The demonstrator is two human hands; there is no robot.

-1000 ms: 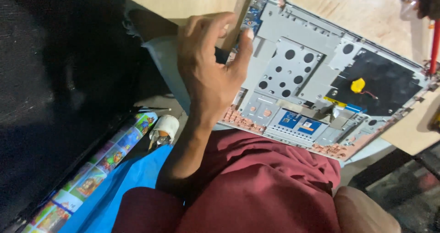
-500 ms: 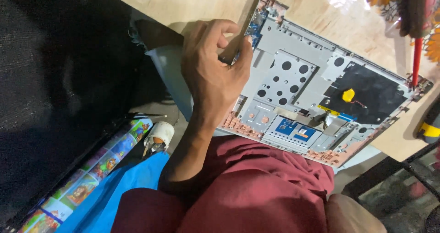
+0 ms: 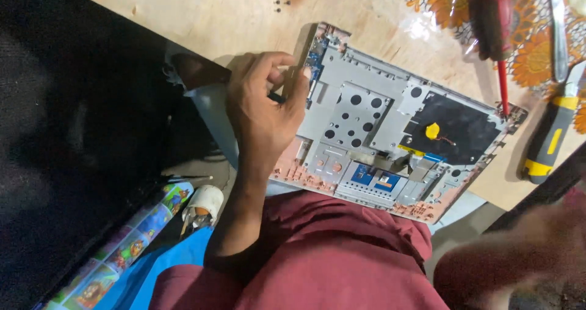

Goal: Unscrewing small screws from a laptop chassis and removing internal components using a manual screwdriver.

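- Lower left of frame: a colourful printed roll (image 3: 125, 249) and a white roll (image 3: 203, 201) lie on the floor, well apart from the work.
- Centre left: the left hand (image 3: 265, 118) rests on the left edge of the laptop shell (image 3: 390, 133), fingers curled together, pinching a small dark part against that edge. What the part is cannot be told.
- Centre: the shell lies open side up on the wooden table (image 3: 201, 11), its near edge overhanging the person's lap in red cloth (image 3: 329, 255).
- Handling judgement: the shell looks light, thin and stiff, but its plastic rim, clips and small blue boards (image 3: 372, 177) look fragile. Best held by the outer frame, not by the boards or the yellow-tagged wire (image 3: 434, 131).
- Top centre: loose screws (image 3: 282, 5) lie on the table; small and likely easy to scatter.
- Upper right: a red screwdriver (image 3: 494, 29) and a yellow-and-black tool (image 3: 549, 142) lie beside the shell.
- Lower right: a blurred shape, perhaps the right hand; its state cannot be told.
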